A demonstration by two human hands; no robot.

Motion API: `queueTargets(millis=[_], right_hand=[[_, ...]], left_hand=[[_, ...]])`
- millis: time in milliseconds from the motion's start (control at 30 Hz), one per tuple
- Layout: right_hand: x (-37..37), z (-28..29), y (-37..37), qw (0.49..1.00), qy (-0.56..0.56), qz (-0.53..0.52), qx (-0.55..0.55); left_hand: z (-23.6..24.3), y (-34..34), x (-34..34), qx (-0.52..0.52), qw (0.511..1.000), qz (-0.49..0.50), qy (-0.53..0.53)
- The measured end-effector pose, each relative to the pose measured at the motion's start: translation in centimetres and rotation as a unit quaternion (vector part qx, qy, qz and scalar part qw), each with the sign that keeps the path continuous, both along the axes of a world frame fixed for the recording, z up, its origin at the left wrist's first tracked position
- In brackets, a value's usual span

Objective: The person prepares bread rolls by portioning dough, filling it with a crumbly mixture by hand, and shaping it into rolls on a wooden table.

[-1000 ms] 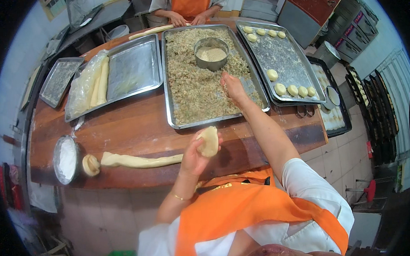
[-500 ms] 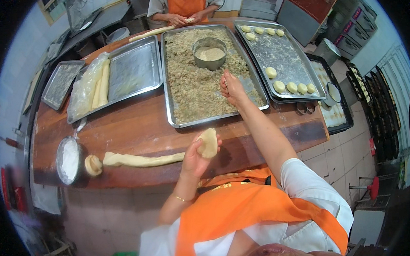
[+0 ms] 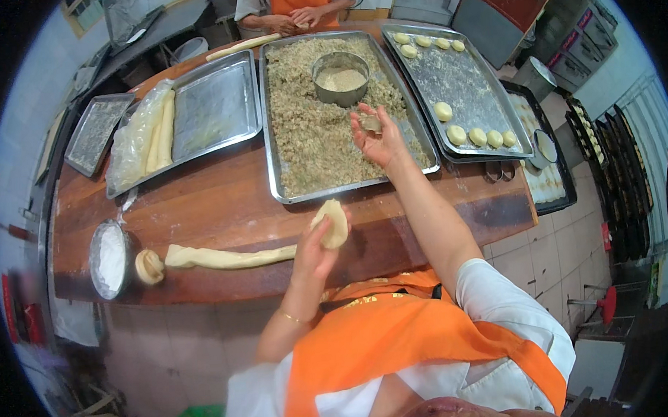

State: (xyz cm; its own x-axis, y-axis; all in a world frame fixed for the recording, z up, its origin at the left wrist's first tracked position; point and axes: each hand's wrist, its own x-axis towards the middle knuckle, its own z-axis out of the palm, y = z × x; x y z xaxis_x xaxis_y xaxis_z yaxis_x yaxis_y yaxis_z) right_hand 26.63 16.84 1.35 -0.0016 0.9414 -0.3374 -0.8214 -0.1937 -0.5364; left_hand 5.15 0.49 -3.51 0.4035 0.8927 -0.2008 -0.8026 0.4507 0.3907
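Observation:
In my left hand [image 3: 315, 252] a flat, pale dough wrapper [image 3: 332, 223] is held upright over the table's near edge, thumb across its face. My right hand [image 3: 382, 145] is palm up above the filling tray, fingers partly curled and cradling a small lump of filling [image 3: 370, 123]. Beneath it, the large metal tray [image 3: 273, 155] is spread with crumbly, greyish-tan filling [image 3: 308, 127]. A round metal ring or bowl [image 3: 342, 96] with paler, grainy contents stands in that filling. Beside my left hand lies a long dough rope [image 3: 228, 256], its right end hidden behind the hand.
Round dough pieces [image 3: 478, 136] sit on a floured tray [image 3: 459, 91] at right. A tray [image 3: 217, 102] at left bears plastic-covered dough rolls [image 3: 163, 134]. A bowl of white flour [image 3: 111, 252] and a small round pale object [image 3: 149, 266] are near left. Across the table, a co-worker's hands [image 3: 296, 21] work.
My right hand has turned from a closed grip to palm up, revealing the filling lump. My left hand shifted slightly left with the wrapper. The co-worker's hands have moved off the far dough rope.

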Motion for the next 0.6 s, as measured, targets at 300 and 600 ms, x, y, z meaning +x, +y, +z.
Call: queueTargets(millis=[300,600], right_hand=[[1.5,-3.3,0.8,0.970,-0.210,0.094,0.076],[-1.5,1.1,-3.0,0.691,-0.654,0.014,0.309]], left_hand=[[1.8,4.3,1.1,0.043,0.997,0.012,0.071],[1.9,11.3,5.0,-0.005,0.993,0.086,0.079]])
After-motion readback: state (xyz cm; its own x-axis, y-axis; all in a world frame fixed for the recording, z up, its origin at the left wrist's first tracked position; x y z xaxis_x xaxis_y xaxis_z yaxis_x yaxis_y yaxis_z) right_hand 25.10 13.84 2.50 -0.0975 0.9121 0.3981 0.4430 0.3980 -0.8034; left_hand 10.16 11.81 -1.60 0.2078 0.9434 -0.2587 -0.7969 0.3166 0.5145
